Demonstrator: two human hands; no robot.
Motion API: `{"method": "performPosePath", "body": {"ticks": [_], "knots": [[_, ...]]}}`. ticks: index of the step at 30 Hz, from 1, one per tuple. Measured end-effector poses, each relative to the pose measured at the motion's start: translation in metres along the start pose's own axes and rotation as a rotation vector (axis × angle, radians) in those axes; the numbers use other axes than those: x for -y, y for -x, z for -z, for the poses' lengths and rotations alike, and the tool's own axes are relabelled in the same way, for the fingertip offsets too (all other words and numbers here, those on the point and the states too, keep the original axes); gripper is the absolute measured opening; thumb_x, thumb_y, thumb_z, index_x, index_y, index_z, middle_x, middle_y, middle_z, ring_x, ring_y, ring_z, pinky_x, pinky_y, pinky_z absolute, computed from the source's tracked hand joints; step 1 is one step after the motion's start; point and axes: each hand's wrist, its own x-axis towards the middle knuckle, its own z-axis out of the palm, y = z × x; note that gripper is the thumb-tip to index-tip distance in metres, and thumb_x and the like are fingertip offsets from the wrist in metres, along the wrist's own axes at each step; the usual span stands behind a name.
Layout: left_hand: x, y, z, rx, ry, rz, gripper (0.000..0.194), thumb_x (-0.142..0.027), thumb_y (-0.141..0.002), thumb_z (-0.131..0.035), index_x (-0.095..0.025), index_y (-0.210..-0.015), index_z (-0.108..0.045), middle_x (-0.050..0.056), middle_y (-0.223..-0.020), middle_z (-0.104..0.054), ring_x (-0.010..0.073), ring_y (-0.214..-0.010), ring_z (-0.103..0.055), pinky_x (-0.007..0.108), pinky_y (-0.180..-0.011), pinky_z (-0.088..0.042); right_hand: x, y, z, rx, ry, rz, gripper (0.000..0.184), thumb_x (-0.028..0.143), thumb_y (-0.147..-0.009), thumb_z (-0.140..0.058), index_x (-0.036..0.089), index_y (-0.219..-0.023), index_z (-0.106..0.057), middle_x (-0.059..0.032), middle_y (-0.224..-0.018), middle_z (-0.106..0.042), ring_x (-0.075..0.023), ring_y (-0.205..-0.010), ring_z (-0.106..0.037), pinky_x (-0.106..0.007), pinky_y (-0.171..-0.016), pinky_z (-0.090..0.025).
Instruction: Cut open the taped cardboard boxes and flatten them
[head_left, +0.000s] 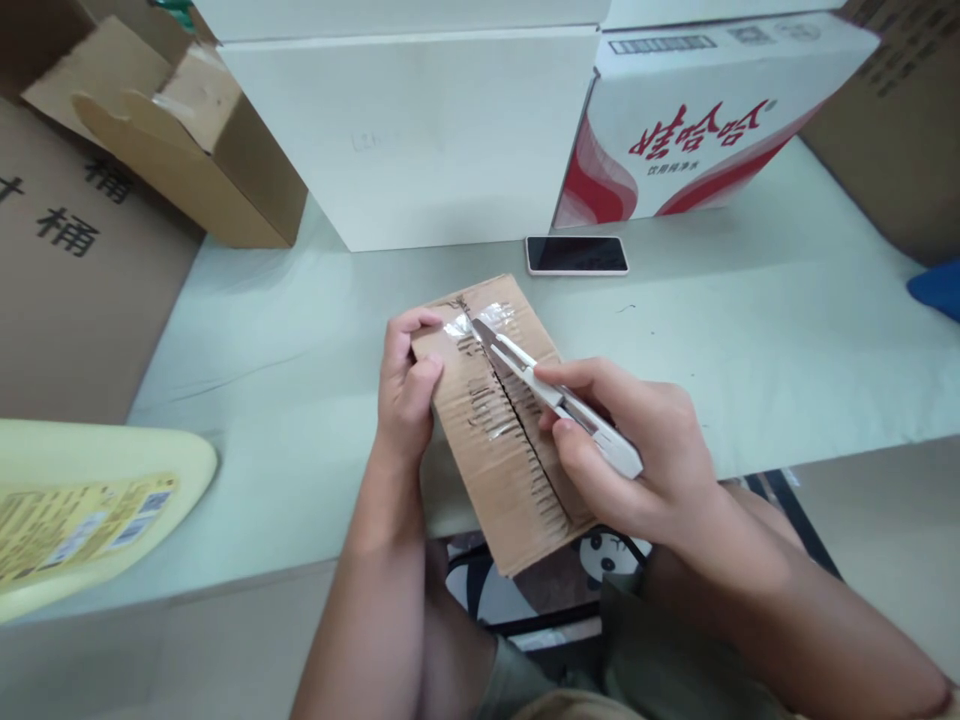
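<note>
A small brown cardboard box (480, 480) lies tilted at the table's front edge, its near end jutting out over my lap. Along its top runs a dark seam flanked by many short dark marks, with shiny clear tape near the far end. My left hand (409, 385) grips the box's far left corner, thumb on top and fingers round the edge. In my right hand (637, 440) is a white utility knife (577, 410), held between thumb and fingers. Its blade is out, and the tip meets the tape at the seam's far end.
Behind the box lies a phone (576, 255). White cartons (450, 140) and a red-and-white carton (675, 150) stand at the back. An open brown box (255, 170) is at the back left, a yellow bottle (97, 500) at the front left. The table (787, 330) has a pale green cover.
</note>
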Motion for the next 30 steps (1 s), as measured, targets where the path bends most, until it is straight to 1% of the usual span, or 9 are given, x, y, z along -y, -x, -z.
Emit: {"method": "performPosePath", "body": {"ticks": [3,5,9,12,15,17,19,25,30], "knots": [[0.001,-0.001,0.0,-0.004,-0.018,-0.016,0.039,-0.061,-0.093,-0.066,-0.03,-0.117,-0.064,0.006,-0.122,-0.067,0.0303,-0.115,-0.064,0.049,-0.103,-0.056,0.001,-0.003,-0.002,0.049,0.113,0.019,0.024,0.019,-0.097,-0.058,0.018,-0.119,-0.068,0.0021,-0.072,-0.073,-0.0123,-0.052,-0.062,-0.024,-0.053,-0.045],[0.003,-0.001,0.0,0.004,-0.023,-0.025,0.043,-0.064,-0.093,-0.066,-0.03,-0.118,-0.064,0.006,-0.12,-0.067,0.0299,-0.114,-0.064,0.048,-0.103,-0.056,0.001,-0.003,-0.002,0.05,0.143,0.024,0.025,0.02,-0.097,-0.058,0.019,-0.12,-0.069,0.0016,-0.073,-0.075,-0.0131,-0.053,-0.063,-0.025,-0.053,-0.045],[0.005,0.001,0.001,0.005,-0.03,-0.019,0.044,-0.065,-0.093,-0.065,-0.031,-0.121,-0.063,0.006,-0.123,-0.066,0.0296,-0.115,-0.063,0.047,-0.102,-0.056,0.001,0.0,0.001,0.004,0.002,-0.02,0.022,0.016,-0.095,-0.058,0.022,-0.115,-0.067,0.0004,-0.08,-0.078,-0.0139,-0.06,-0.07,-0.024,-0.057,-0.053],[0.005,0.001,0.0,-0.003,-0.028,-0.011,0.043,-0.065,-0.094,-0.064,-0.032,-0.121,-0.063,0.006,-0.125,-0.065,0.031,-0.118,-0.063,0.048,-0.105,-0.056,0.001,0.002,0.004,0.003,-0.036,-0.024,0.023,0.014,-0.096,-0.057,0.023,-0.115,-0.066,0.0004,-0.08,-0.078,-0.0148,-0.062,-0.072,-0.025,-0.058,-0.056],[0.007,0.001,0.0,0.003,-0.006,-0.019,0.045,-0.066,-0.094,-0.063,-0.032,-0.124,-0.062,0.006,-0.126,-0.065,0.0313,-0.118,-0.063,0.048,-0.104,-0.056,0.001,-0.001,0.003,0.033,0.021,-0.019,0.023,0.016,-0.096,-0.058,0.022,-0.117,-0.068,0.0012,-0.077,-0.076,-0.0133,-0.057,-0.067,-0.025,-0.055,-0.051],[0.008,0.001,0.0,0.002,0.002,-0.027,0.047,-0.068,-0.094,-0.064,-0.032,-0.125,-0.062,0.006,-0.126,-0.065,0.0302,-0.115,-0.063,0.047,-0.101,-0.057,0.001,-0.004,0.002,0.07,0.085,-0.012,0.024,0.019,-0.097,-0.059,0.021,-0.119,-0.07,0.0021,-0.072,-0.073,-0.0123,-0.052,-0.062,-0.024,-0.053,-0.046],[0.01,0.002,0.001,-0.002,0.005,-0.025,0.048,-0.068,-0.093,-0.065,-0.033,-0.125,-0.063,0.005,-0.125,-0.065,0.0292,-0.113,-0.063,0.045,-0.098,-0.057,0.001,-0.006,-0.001,0.076,0.11,-0.01,0.025,0.021,-0.097,-0.06,0.019,-0.119,-0.071,0.0027,-0.069,-0.072,-0.0119,-0.05,-0.059,-0.025,-0.052,-0.043],[0.013,0.003,0.0,-0.005,-0.013,-0.003,0.043,-0.066,-0.096,-0.061,-0.035,-0.127,-0.061,0.005,-0.131,-0.062,0.03,-0.123,-0.062,0.045,-0.104,-0.055,0.002,-0.001,0.0,-0.032,-0.002,0.015,0.024,0.014,-0.093,-0.059,0.02,-0.115,-0.067,0.0006,-0.078,-0.077,-0.013,-0.059,-0.068,-0.023,-0.058,-0.053],[0.014,0.003,-0.004,-0.027,0.037,-0.024,0.043,-0.066,-0.096,-0.063,-0.034,-0.126,-0.062,0.005,-0.129,-0.062,0.0292,-0.121,-0.061,0.043,-0.102,-0.053,0.005,0.013,0.012,-0.056,-0.07,-0.016,0.024,0.01,-0.089,-0.058,0.021,-0.108,-0.068,0.0019,-0.07,-0.071,-0.0118,-0.053,-0.063,-0.024,-0.049,-0.048]]}}
